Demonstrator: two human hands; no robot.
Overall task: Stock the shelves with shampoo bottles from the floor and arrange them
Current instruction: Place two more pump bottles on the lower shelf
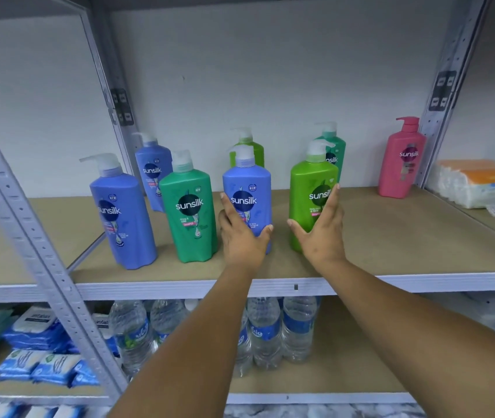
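Several Sunsilk pump bottles stand upright on the brown shelf board [406, 236]. My left hand [241, 236] wraps the lower part of a blue bottle [247, 188] in the front row. My right hand [321, 227] grips the lower right side of a light green bottle [311, 188] beside it. Left of these stand a teal green bottle [189, 206] and a blue bottle [122, 212]. Behind are another blue bottle [152, 170], a light green one [247, 146] and a teal one [332, 146]. A pink bottle [401, 164] stands alone at the far right.
Grey metal uprights [29, 230] frame the shelf on both sides. Wrapped tissue packs [478, 182] lie on the neighbouring shelf to the right. Below, water bottles [267, 327] stand in a group, and blue wipe packets [38, 351] fill the lower left shelf.
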